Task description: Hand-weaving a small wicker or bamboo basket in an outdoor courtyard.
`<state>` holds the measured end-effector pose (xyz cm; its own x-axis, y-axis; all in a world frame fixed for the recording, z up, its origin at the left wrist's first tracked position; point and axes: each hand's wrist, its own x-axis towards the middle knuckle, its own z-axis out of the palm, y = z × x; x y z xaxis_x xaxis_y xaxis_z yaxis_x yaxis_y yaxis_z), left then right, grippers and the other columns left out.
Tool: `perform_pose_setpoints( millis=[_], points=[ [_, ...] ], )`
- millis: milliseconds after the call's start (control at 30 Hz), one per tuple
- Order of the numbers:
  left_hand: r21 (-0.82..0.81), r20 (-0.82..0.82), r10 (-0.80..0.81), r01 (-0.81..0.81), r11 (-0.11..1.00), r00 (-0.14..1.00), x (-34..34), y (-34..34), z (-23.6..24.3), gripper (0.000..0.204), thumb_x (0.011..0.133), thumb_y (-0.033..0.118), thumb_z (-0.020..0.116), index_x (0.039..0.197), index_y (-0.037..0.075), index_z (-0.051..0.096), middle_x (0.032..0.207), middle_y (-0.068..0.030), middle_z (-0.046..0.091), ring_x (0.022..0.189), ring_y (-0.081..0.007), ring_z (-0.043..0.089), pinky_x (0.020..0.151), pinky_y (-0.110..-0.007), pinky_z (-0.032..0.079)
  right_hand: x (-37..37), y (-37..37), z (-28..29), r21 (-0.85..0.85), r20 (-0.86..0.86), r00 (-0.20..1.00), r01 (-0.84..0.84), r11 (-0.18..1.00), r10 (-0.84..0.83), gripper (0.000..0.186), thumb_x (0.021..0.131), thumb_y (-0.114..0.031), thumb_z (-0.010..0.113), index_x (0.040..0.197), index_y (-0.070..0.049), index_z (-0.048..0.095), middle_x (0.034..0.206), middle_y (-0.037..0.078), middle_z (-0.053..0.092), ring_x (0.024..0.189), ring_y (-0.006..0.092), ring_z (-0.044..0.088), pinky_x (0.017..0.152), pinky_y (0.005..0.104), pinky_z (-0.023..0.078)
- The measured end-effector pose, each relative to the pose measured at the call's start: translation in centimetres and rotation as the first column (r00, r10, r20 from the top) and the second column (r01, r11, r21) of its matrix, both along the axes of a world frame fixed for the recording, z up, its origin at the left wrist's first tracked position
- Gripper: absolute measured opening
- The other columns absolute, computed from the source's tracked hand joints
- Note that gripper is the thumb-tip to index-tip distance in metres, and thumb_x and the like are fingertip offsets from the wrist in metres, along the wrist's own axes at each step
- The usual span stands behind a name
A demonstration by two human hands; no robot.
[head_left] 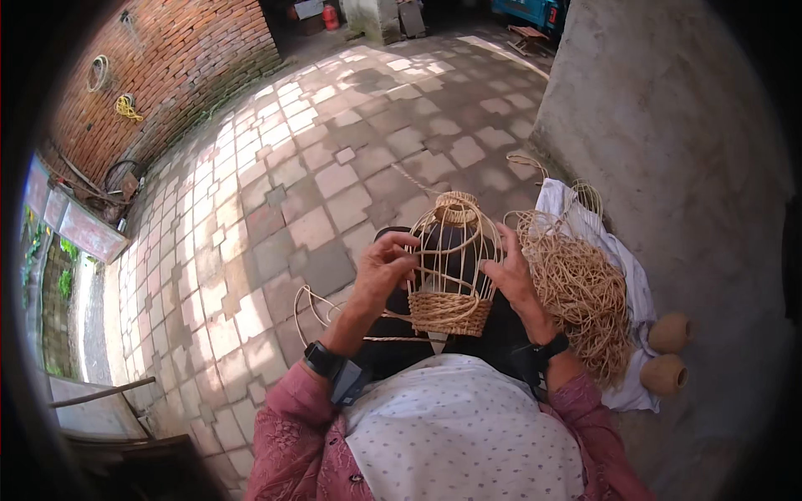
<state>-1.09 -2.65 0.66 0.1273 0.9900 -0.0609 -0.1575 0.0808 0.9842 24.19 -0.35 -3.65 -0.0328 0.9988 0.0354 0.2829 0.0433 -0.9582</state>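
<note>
On my lap stands a half-woven basket (451,311) of pale straw-coloured cord. It has a densely woven lower band, open upright ribs, and a small woven ring at its far end. At its left side my left hand (387,267) is closed, thumb and fingers pinching at the ribs. My right hand (516,274) grips the ribs on the right side, thumb inward and fingers around the outside. A strand crosses the ribs between my hands. Loose cord ends (313,309) trail to the left of the basket. The fingertips are partly hidden.
A large heap of tangled cord (576,292) lies on a white cloth (622,255) at my right. Beside it sit two round tan pots (670,332). A grey wall (677,142) rises on the right, a brick wall (192,58) at far left. Paving (292,167) spreads ahead.
</note>
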Motion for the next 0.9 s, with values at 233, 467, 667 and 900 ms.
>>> perform_pose_setpoints(
  millis=[233, 467, 667, 900],
  points=[
    [0.193, -0.199, 0.68, -0.652, 0.733, 0.705, -26.8, 1.2, -2.3, 0.03, 0.078, 0.0, 0.062, 0.107, 0.005, 0.061, 0.072, -0.0014, 0.059, 0.057, -0.0067, 0.054, 0.047, -0.019, 0.042, 1.0, -0.7, 1.1, -0.124, -0.166, 0.986, -0.022, 0.992, 0.001, 0.075, 0.071, -0.01, 0.068, 0.139, -0.002, 0.036, 0.124, 0.015, 0.052, 0.113, 0.0233, 0.051, 0.098, 0.0346, 0.041],
    [0.159, -0.152, 0.957, -0.949, 0.271, 0.248, -48.0, -8.8, 0.0, 0.028, 0.09, 0.0, 0.044, 0.114, 0.007, 0.055, 0.078, -0.0016, 0.058, 0.057, -0.0041, 0.049, 0.044, -0.015, 0.037, 0.7, -0.2, -0.6, -0.01, -0.126, 0.99, -0.07, 0.998, 0.068, 0.074, 0.071, -0.011, 0.066, 0.139, -0.002, 0.036, 0.127, 0.016, 0.05, 0.117, 0.0262, 0.048, 0.1, 0.0367, 0.039],
    [-0.109, -0.145, 0.161, -0.178, 0.978, 0.976, -14.4, -1.8, 0.6, 0.022, 0.087, 0.009, 0.058, 0.106, 0.002, 0.065, 0.085, -0.0012, 0.057, 0.073, -0.0111, 0.057, 0.063, -0.023, 0.047, 1.0, -0.1, -0.3, 0.007, -0.077, 0.995, -0.068, 0.998, 0.069, 0.075, 0.072, -0.012, 0.066, 0.14, -0.002, 0.036, 0.13, 0.019, 0.049, 0.119, 0.0295, 0.047, 0.102, 0.0376, 0.038],
    [0.422, -0.849, 0.116, 0.529, 0.736, 0.515, -1.4, -2.3, 0.8, 0.023, 0.088, 0.025, 0.066, 0.083, 0.003, 0.064, 0.076, -0.0123, 0.056, 0.075, -0.0319, 0.059, 0.065, -0.042, 0.045, 0.7, -0.1, -0.6, -0.066, -0.067, 0.997, -0.05, 0.997, 0.046, 0.075, 0.072, -0.014, 0.066, 0.139, -0.003, 0.036, 0.128, 0.019, 0.05, 0.117, 0.0284, 0.048, 0.099, 0.0383, 0.04]
  ],
)
